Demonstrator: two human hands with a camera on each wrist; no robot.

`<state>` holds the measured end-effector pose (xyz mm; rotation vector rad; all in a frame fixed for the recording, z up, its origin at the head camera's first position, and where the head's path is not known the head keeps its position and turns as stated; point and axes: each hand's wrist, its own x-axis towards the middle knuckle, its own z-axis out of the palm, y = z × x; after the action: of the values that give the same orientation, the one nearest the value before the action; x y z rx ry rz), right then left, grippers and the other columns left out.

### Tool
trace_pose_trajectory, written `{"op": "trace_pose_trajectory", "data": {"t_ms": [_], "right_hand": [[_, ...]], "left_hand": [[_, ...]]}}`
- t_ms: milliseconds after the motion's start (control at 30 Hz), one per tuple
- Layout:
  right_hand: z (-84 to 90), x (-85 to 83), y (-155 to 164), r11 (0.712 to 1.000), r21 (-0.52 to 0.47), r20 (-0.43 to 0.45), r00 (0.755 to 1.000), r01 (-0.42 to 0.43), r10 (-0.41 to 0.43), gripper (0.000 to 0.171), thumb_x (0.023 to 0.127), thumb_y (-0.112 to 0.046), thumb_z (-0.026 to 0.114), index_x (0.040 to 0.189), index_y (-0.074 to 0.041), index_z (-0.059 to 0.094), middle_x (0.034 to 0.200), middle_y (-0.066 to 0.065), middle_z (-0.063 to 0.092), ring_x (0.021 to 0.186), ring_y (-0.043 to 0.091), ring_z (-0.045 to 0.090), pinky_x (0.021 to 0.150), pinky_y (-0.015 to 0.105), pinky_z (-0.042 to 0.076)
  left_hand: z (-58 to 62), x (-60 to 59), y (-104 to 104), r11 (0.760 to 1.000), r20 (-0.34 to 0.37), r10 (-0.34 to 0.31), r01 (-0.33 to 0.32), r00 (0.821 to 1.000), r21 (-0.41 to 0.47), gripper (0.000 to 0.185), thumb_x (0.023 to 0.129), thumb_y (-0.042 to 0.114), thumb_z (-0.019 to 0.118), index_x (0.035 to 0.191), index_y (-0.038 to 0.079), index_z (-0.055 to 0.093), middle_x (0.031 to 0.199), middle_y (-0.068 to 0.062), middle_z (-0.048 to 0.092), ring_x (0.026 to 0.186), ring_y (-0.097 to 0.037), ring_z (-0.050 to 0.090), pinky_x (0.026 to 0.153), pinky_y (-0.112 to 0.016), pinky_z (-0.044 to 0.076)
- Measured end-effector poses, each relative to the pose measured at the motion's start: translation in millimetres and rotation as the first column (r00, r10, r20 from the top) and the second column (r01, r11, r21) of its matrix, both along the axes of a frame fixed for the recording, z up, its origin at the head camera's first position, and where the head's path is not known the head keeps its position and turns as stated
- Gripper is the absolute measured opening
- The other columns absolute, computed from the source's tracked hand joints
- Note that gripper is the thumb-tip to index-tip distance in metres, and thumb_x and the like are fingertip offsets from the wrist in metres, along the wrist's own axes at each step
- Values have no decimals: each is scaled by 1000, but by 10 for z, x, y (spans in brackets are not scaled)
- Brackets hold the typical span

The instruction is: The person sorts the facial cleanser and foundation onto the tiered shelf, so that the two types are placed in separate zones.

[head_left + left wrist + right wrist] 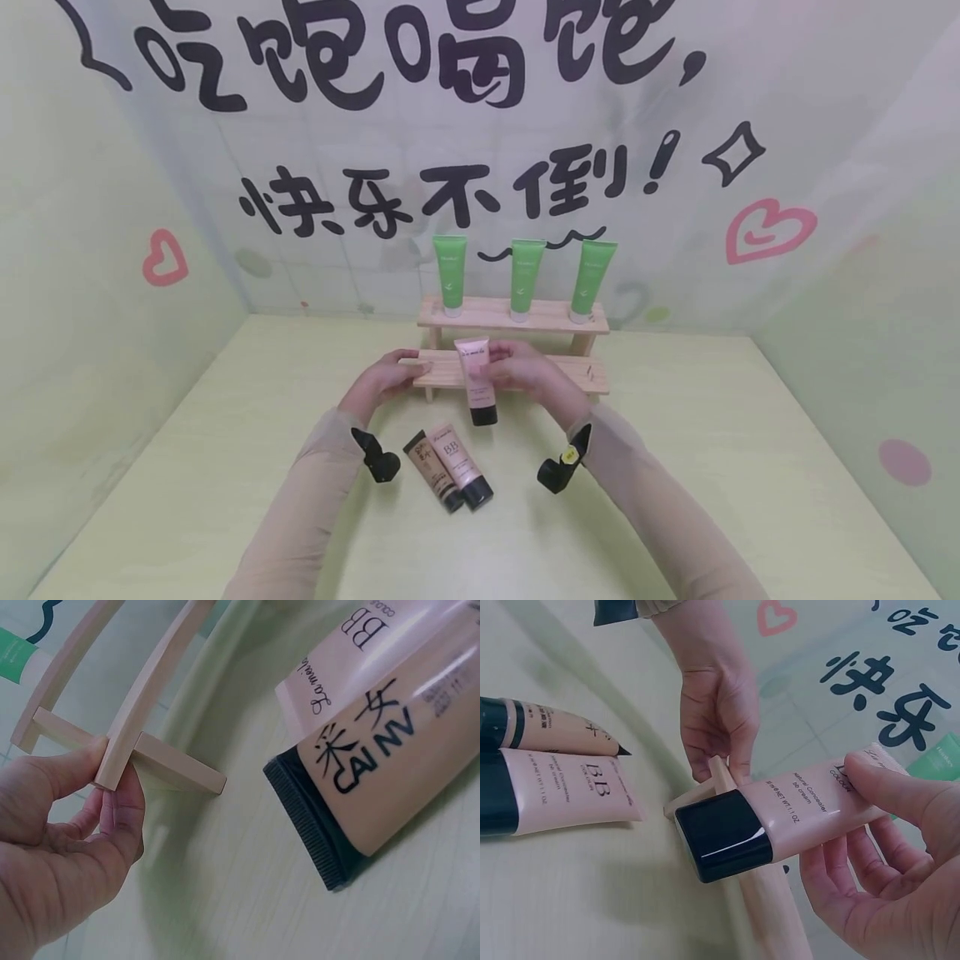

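Observation:
My left hand (387, 379) pinches the left end of the lower step of a wooden two-tier stand (142, 690), thumb on top and fingers beneath. A pink BB cream tube (477, 382) with a black cap is gripped between the thumb and fingers of my right hand (877, 847). It hangs cap-down in front of the lower step. A second pink BB cream tube (455, 458) lies on the table beside a tan tube (382, 757) with dark ends. Both lie side by side in front of the stand, nearer to me.
Along the upper step stand three green tubes, the left one (451, 275), the middle one (527, 279) and the right one (592, 281), with white caps down. Behind the pale yellow table (300, 350) rises a wall (420, 133) with black lettering.

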<state>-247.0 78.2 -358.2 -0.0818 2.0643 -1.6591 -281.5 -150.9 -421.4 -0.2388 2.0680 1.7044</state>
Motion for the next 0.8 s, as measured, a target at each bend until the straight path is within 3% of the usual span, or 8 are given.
{"op": "trace_pose_trajectory", "data": {"t_ms": [333, 800], "right_hand": [[95, -38, -79, 998, -51, 12, 1000, 22, -21, 47, 80, 3, 61, 125, 2, 46, 120, 18, 54, 106, 26, 56, 97, 38, 46], [128, -148, -117, 997, -60, 1, 999, 44, -44, 42, 82, 2, 59, 122, 2, 47, 120, 17, 53, 110, 27, 53, 98, 39, 45]], "left_hand": [[16, -5, -4, 1000, 1, -11, 11, 1000, 16, 54, 92, 12, 52, 139, -2, 27, 133, -22, 41, 106, -21, 53, 103, -35, 40], [3, -16, -3, 1000, 10, 0, 0, 1000, 16, 55, 92, 12, 52, 140, 0, 27, 132, -22, 41, 104, -21, 53, 101, -34, 42]]}}
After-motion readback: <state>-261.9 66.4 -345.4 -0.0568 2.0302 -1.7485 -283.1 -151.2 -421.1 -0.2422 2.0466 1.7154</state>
